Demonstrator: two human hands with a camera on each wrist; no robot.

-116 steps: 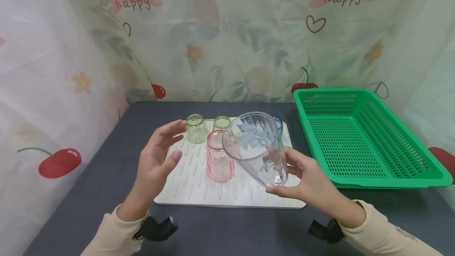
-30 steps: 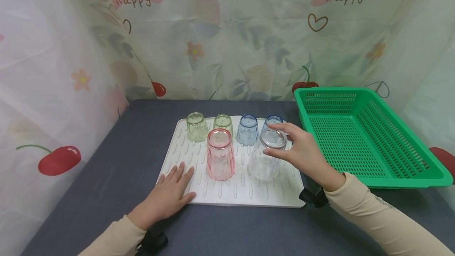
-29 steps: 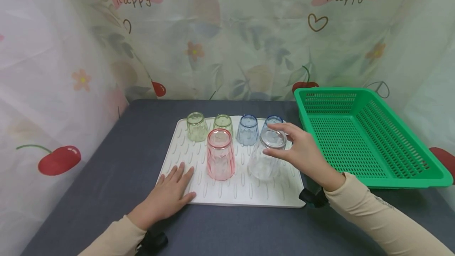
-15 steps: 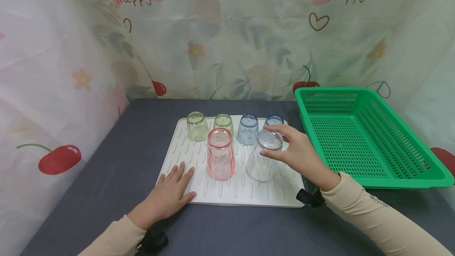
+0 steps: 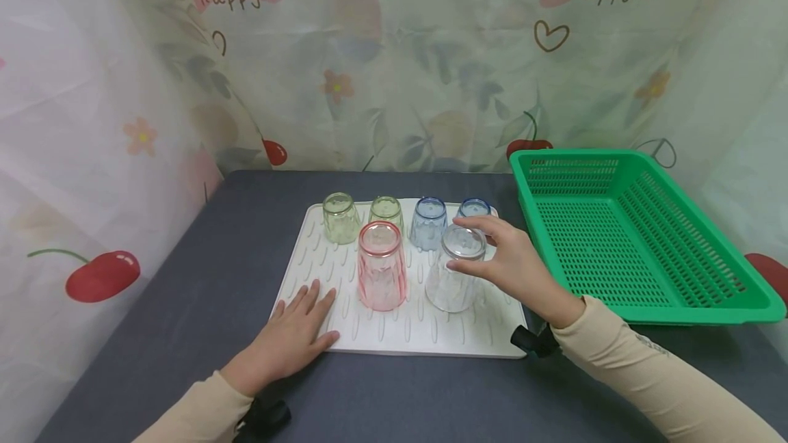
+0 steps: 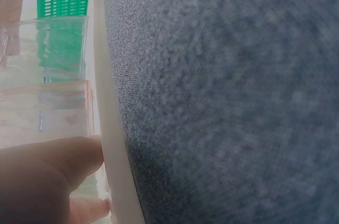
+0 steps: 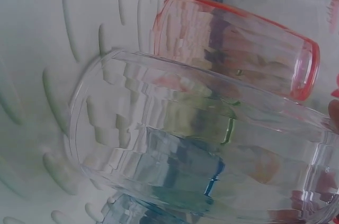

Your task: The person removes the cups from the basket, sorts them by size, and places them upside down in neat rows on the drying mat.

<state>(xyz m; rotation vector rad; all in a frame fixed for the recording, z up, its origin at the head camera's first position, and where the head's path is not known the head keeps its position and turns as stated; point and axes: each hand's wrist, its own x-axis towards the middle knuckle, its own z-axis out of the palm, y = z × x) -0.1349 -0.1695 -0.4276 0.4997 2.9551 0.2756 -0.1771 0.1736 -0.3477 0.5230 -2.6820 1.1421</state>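
Observation:
Upside down on the white ribbed mat (image 5: 369, 342) stands a tall clear tumbler (image 5: 452, 292). My right hand (image 5: 514, 269) grips it near its upturned base, thumb in front and fingers behind. In the right wrist view the clear tumbler (image 7: 153, 144) has its rim down at the mat. Left of it is a red-tinted tumbler (image 5: 382, 272), also inverted. My left hand (image 5: 286, 344) rests with spread fingers on the mat's front left part; its fingers (image 6: 79, 158) show at the mat edge in the left wrist view.
Behind stand two small green glasses (image 5: 341, 221) and two small blue glasses (image 5: 429, 224), all inverted; the right blue one is partly hidden. A green plastic basket (image 5: 665, 315) is at the right on the dark tabletop (image 5: 394, 402). Patterned curtains (image 5: 400, 60) surround the table.
The clear tumbler, earlier held tilted in the air, went upside down onto the mat, then shifted slightly left with my right hand. My left hand came down onto the mat.

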